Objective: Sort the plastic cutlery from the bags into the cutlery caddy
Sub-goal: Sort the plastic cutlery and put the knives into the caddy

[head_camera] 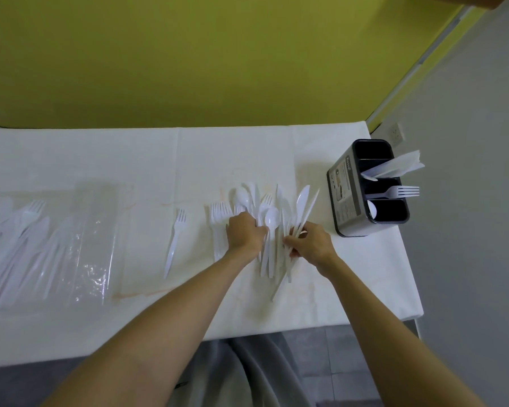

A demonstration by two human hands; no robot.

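Fingers of the right hand (312, 242) curl round several white knife handles at the right edge of the loose cutlery pile (265, 224). The left hand (244, 233) presses down on the pile's left part with fingers bent; whether it grips anything I cannot tell. The dark cutlery caddy (347, 201) stands at the far right of the white table (130, 160), its side label too blurred to read. Of its four compartments, the farthest looks empty, the next holds knives (394, 168), then a fork (400, 191), and the nearest a spoon (372, 208). A clear bag (41, 248) with cutlery inside lies at the left, and a single fork (175, 239) lies between it and the pile.
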